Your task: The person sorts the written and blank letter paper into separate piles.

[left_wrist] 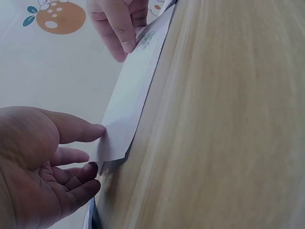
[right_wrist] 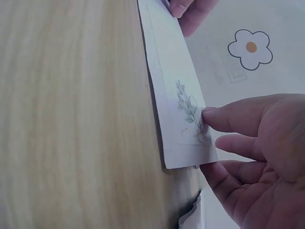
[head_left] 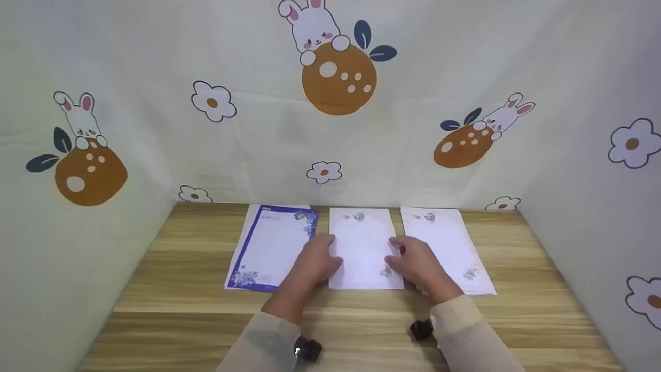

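Observation:
A white sheet of floral letter paper (head_left: pixel 364 248) is held between my two hands, its near edge slightly lifted off the table with a shadow beneath. My left hand (head_left: pixel 318 258) pinches its left edge, thumb (left_wrist: pixel 90 131) on top and fingers at the edge and below. On the opposite edge, my right hand (head_left: pixel 417 261) pinches likewise, thumb (right_wrist: pixel 228 117) on the face beside a printed green sprig (right_wrist: pixel 190 109). Whether it is one sheet or several, I cannot tell, though a bit of another edge peeks out beneath in the right wrist view.
Blue-bordered letter paper (head_left: pixel 273 248) lies on other white paper at the left. More floral sheets (head_left: pixel 439 237) lie at the right, partly under my right hand and forearm. All rest on a wood-grain table (head_left: pixel 361 325). A patterned curtain (head_left: pixel 258 144) surrounds the back and sides.

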{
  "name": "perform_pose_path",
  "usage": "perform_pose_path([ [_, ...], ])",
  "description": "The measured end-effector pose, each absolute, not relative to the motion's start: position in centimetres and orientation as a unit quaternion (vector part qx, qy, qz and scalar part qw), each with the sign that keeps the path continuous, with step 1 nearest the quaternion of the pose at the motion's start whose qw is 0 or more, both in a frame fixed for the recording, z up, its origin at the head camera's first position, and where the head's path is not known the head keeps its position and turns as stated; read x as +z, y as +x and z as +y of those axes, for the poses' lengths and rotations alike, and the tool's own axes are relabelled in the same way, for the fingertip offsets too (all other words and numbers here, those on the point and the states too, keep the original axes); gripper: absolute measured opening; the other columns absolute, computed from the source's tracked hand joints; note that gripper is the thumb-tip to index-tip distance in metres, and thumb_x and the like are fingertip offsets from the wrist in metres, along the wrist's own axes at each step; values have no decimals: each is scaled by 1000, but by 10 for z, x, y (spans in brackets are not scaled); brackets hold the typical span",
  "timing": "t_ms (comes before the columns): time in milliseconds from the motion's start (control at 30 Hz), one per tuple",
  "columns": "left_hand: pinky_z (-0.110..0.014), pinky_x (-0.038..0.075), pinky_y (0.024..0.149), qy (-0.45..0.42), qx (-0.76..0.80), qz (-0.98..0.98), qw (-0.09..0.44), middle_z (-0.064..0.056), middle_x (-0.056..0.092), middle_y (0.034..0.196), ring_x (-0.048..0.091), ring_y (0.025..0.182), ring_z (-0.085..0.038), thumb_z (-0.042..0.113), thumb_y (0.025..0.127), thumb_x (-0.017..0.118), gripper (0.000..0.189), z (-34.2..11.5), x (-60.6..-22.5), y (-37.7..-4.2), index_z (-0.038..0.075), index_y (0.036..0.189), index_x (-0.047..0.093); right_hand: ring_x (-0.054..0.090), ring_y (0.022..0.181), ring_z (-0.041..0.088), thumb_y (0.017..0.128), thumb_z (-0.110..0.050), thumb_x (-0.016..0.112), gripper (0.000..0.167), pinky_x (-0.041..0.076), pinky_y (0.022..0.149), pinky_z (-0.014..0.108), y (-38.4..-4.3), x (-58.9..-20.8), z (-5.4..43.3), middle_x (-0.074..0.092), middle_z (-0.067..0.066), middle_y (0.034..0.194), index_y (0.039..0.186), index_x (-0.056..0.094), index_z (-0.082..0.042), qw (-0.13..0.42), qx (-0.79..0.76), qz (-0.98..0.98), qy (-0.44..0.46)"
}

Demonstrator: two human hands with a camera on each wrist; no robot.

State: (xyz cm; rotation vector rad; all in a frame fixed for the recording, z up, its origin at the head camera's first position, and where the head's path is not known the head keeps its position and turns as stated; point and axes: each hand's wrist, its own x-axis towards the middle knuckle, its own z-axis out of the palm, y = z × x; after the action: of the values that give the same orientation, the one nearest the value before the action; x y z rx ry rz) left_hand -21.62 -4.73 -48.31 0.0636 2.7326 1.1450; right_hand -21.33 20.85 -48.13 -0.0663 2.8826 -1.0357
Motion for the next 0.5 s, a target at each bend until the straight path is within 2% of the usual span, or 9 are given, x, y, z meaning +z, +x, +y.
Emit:
perform_pose_path([
  [67, -51, 31, 134, 17, 392, 916, 84, -17, 47, 167, 41, 159, -38, 17, 96, 74, 68, -47, -481, -216, 5, 158, 50, 63, 137, 39, 96, -19, 78, 52, 49, 119, 57, -212, -480, 210, 66, 21, 147, 144, 66, -6, 29, -349, 936, -26],
  [300, -51, 30, 135, 31, 426, 903, 43, -15, 47, 168, 40, 159, -35, 12, 94, 74, 67, -34, -476, -214, 7, 157, 53, 66, 128, 34, 96, -17, 76, 50, 54, 112, 53, -207, -470, 226, 52, 13, 165, 144, 67, -7, -7, -379, 925, -29],
  [500, -49, 36, 132, 31, 456, 889, 25, -11, 51, 165, 46, 156, -31, 22, 99, 72, 60, -10, -470, -210, 13, 157, 55, 65, 129, 34, 100, -22, 72, 52, 53, 113, 54, -202, -464, 249, 50, 11, 167, 150, 62, -12, -3, -361, 932, -10],
])
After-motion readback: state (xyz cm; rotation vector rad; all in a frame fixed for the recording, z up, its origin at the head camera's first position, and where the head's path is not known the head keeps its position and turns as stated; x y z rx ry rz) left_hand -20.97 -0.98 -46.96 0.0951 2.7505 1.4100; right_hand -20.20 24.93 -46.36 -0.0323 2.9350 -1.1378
